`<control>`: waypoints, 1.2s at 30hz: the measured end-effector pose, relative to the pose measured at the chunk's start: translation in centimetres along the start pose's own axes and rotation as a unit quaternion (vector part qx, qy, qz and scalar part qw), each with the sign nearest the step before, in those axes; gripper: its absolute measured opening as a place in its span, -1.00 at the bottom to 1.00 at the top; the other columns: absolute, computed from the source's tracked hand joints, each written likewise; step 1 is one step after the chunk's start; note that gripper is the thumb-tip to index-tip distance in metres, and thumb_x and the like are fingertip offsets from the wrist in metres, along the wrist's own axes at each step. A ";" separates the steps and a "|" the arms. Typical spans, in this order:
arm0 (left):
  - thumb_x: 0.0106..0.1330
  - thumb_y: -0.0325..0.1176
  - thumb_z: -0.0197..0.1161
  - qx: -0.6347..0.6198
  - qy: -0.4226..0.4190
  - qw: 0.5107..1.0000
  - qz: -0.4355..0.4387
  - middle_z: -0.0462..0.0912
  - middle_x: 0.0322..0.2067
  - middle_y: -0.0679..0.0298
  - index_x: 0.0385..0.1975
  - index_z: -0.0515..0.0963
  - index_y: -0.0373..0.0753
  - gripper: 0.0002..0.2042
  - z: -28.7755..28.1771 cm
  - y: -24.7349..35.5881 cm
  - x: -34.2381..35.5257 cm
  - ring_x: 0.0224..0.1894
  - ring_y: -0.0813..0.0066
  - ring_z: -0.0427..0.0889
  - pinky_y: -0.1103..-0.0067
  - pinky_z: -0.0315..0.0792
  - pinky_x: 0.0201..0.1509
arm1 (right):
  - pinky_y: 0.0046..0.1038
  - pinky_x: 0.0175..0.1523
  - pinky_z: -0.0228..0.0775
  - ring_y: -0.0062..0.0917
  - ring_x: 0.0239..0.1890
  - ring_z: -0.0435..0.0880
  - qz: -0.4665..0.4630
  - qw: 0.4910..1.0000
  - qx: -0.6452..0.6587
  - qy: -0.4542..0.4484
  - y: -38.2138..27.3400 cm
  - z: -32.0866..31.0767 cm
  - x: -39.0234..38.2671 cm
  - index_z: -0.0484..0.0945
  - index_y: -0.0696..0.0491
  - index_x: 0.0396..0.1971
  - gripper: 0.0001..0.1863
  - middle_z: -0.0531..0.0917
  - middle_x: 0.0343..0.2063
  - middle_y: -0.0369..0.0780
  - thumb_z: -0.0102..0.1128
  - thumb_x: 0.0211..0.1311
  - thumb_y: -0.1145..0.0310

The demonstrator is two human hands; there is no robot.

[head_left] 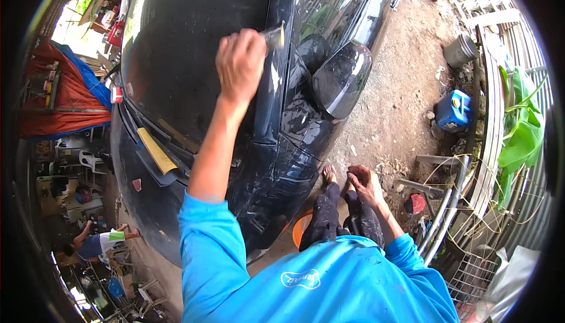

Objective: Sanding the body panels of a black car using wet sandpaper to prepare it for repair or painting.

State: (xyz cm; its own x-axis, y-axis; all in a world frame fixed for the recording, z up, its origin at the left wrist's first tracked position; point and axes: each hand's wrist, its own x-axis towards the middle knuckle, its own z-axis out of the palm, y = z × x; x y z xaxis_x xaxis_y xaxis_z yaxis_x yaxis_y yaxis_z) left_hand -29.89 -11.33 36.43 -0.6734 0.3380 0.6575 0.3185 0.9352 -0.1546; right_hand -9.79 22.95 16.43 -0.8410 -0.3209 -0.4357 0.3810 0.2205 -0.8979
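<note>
The left hand's grip [241, 61] pinches a small, flat, greyish tool with a pale edge [275, 37], jutting rightward from its fingers at the glossy black car's [259, 164] windshield edge; its long axis is partly hidden. The right hand [365, 185] hangs loosely curled.

Can count one left hand [240, 63] and one right hand [366, 185] (two in all, both bare), plus one small flat tool [275, 37], one black car [275, 132] and one near side mirror [343, 80]. Can add one yellow strip [156, 150], one small reddish piece [136, 185], one red-and-white container [116, 95], one blue jerrycan [453, 112], one grey bucket [461, 52] and one orange bucket [301, 230]. Can also make out two dark-trousered legs [322, 214], one blue shirt [341, 276] and, farther off on the left, one other person [94, 245].
</note>
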 end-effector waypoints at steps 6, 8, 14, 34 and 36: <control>0.34 -0.48 0.14 -0.036 -0.121 0.992 0.004 0.57 0.17 0.11 -0.17 0.56 -0.28 -0.87 -1.4 3.3 -11.7 0.28 0.10 0.51 0.25 0.42 0.35 | -0.45 0.01 0.53 -0.52 -0.16 0.71 -0.001 1.000 0.012 -0.014 0.8 0.3 0.1 0.60 0.22 -0.05 -0.73 0.75 -0.23 -0.15 0.24 0.37 0.37; 0.37 -0.48 0.09 -0.008 -0.150 0.989 -0.009 0.52 0.23 0.11 0.13 0.53 -0.27 -0.66 -1.2 5.6 -13.3 0.32 0.11 0.47 0.24 0.34 0.41 | -0.45 0.01 0.53 -0.52 -0.16 0.71 0.000 1.000 0.007 -0.003 1.6 -1.0 0.3 0.60 0.23 -0.05 -0.72 0.75 -0.23 -0.14 0.24 0.37 0.37; 0.37 -0.49 0.03 0.046 -0.164 0.985 -0.036 0.35 0.37 0.06 0.32 0.37 -0.34 -0.52 2.0 5.8 -10.8 0.45 0.09 0.26 0.20 0.14 0.52 | -0.43 0.08 0.50 -0.50 -0.09 0.69 0.008 1.000 -0.001 -0.009 1.1 -2.2 1.6 0.59 0.23 -0.01 -0.69 0.74 -0.15 -0.15 0.21 0.41 0.32; 0.33 -0.54 0.10 0.015 -0.115 0.993 -0.038 0.39 0.35 0.01 0.28 0.43 -0.35 -0.53 6.4 4.2 -4.9 0.44 0.09 0.31 0.15 0.14 0.50 | -0.47 0.14 0.48 -0.49 -0.04 0.69 0.023 0.990 0.105 0.091 3.7 -5.2 -0.3 0.58 0.25 -0.01 -0.71 0.74 -0.15 -0.13 0.23 0.37 0.40; 0.34 -0.54 0.11 0.009 -0.100 0.994 -0.043 0.41 0.34 0.01 0.27 0.44 -0.34 -0.54 5.7 4.8 -7.0 0.43 0.06 0.32 0.14 0.15 0.50 | -0.48 0.12 0.49 -0.53 -0.08 0.68 0.013 0.982 0.125 0.140 5.3 -5.9 -0.9 0.60 0.21 -0.04 -0.77 0.73 -0.16 -0.18 0.22 0.40 0.42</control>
State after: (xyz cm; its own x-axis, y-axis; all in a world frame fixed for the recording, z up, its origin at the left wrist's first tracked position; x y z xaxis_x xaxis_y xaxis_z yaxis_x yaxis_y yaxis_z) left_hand -27.42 -8.59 26.84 -0.8168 0.2698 0.5100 0.2436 0.9625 -0.1189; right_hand -9.25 29.86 12.43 -0.8892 -0.0436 -0.4555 0.4566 -0.0190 -0.8895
